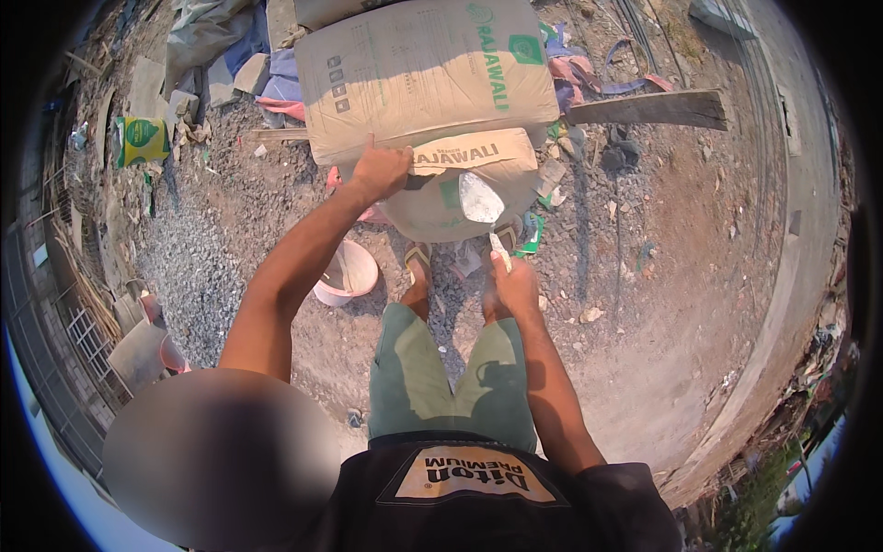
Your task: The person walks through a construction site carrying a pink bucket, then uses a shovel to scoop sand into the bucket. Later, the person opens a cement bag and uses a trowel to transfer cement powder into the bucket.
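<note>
A large brown paper cement sack point(414, 74) lies on its side in front of me, its folded end point(478, 152) facing me. My left hand point(382, 172) grips the left corner of that end, with one finger stretched up along the paper. Below it bulges another sack point(423, 210), partly covered by the top one. In my right hand point(517, 283) is a trowel, its pale handle point(499, 250) inside my closed fingers. The trowel's blade point(480, 199), whitish with residue, points away from me, in front of the lower sack. Whether it touches the sack I cannot tell.
A pink bucket point(368, 265) stands left of my feet. Wooden planks point(653, 110) stick out beside the sacks. Grey gravel point(193, 276) is heaped at left, near a yellow-green packet point(143, 141). Rubble and cloth scraps point(575, 74) litter the ground. A blurred patch hides the lower left.
</note>
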Demonstrator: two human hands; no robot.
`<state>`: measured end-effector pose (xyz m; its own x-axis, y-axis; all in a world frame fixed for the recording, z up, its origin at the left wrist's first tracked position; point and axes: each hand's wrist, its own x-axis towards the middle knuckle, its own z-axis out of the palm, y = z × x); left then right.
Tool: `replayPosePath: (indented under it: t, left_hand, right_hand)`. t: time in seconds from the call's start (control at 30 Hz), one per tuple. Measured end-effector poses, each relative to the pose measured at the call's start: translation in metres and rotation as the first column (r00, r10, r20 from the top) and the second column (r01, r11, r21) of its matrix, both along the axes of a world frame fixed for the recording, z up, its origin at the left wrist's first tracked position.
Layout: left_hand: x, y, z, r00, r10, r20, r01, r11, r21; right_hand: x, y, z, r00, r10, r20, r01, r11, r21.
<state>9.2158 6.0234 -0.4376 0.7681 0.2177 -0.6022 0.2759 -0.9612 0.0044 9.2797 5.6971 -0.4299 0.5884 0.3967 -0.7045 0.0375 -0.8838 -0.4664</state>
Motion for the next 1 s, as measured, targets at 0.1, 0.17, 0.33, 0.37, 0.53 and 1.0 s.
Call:
replayPosePath:
  t: [0.1,0.17,0.33,0.37,0.53,1.0]
  left_hand:
    - [0.005,-0.015,-0.007,0.985,-0.054,0.166,0.038,0.994,0.1]
    - [0.009,-0.03,-0.011,0.962,-0.099,0.253,0.059,0.985,0.159]
    - [0.039,-0.037,-0.025,0.99,-0.049,0.133,0.017,0.974,0.227]
    - [0.044,-0.037,-0.028,0.998,-0.025,0.062,0.01,0.974,0.228]
    - [0.072,-0.03,-0.016,0.983,-0.171,-0.065,0.173,0.985,0.022]
    - [0.073,-0.001,-0.019,0.984,-0.176,0.013,0.176,0.984,-0.027]
  right_hand:
    - [-0.004,0.016,0.003,0.999,-0.041,0.01,0.04,0.996,0.083]
    - [-0.013,0.006,0.013,0.999,-0.041,0.002,0.041,0.997,0.066]
    - [-0.044,-0.064,0.035,0.998,-0.068,0.016,0.068,0.998,0.007]
    - [-0.042,-0.08,0.029,0.996,-0.083,0.037,0.082,0.996,0.036]
    - [0.033,0.011,-0.035,0.997,-0.075,0.014,0.075,0.997,0.026]
    - [0.05,0.047,-0.029,0.998,0.066,0.023,-0.066,0.998,0.023]
